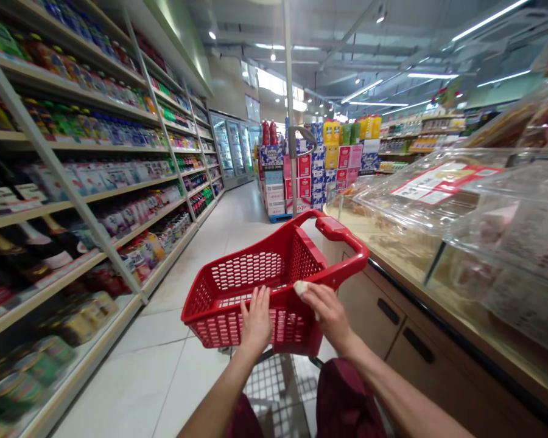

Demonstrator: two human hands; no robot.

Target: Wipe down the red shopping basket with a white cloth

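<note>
In front of me stands a red plastic shopping cart with a perforated basket, its red handle pointing to the right. My left hand is at the near side of the basket, fingers stretched out over the rim, with nothing visible in it. At the near rim closer to the handle, my right hand pinches a small crumpled white cloth or tissue, pressed against the red plastic. Part of the white piece is hidden under the fingers. The visible inside of the basket shows only its red mesh walls and floor.
Tall shelves of bottles and cans line the left side. To the right is a counter with clear plastic food packages. A metal pole and stacked boxes stand beyond the cart; glass-door fridges are further back.
</note>
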